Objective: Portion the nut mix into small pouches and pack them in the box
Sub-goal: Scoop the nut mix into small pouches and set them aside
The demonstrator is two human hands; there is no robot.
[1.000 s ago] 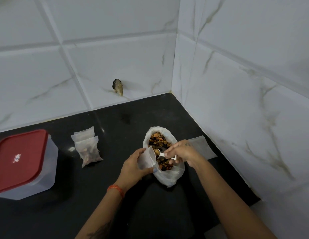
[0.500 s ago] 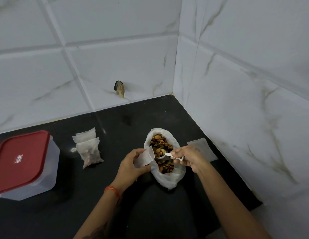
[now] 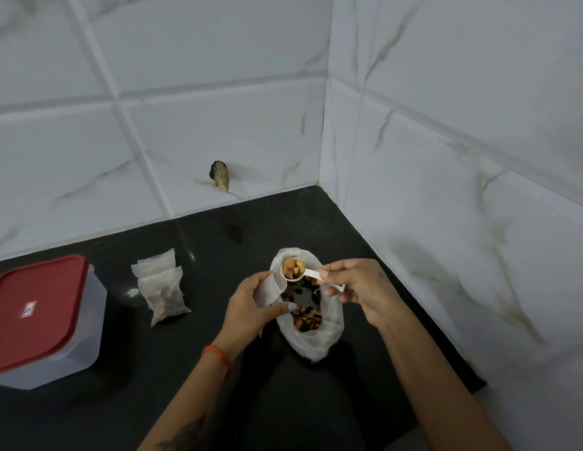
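A white bag of nut mix (image 3: 316, 340) stands open on the black counter (image 3: 218, 402), near the corner. My right hand (image 3: 358, 291) pinches a small white scoop (image 3: 295, 270) full of nuts, held above the bag's far rim. My left hand (image 3: 251, 307) grips a small empty pouch (image 3: 267, 288) just left of the scoop, its mouth at the scoop's bowl. Two small pouches (image 3: 161, 288) lie to the left, the nearer one holding nuts. A clear box with a red lid (image 3: 36, 314) sits at the far left, closed.
Marble-look tiled walls meet in a corner behind and to the right of the bag. A small dark hole or chip (image 3: 220, 175) marks the back wall. The counter's edge runs at the lower right (image 3: 446, 408).
My right hand has lifted the loaded scoop out of the bag and up beside the pouch's mouth. My left hand has kept the pouch beside the bag.
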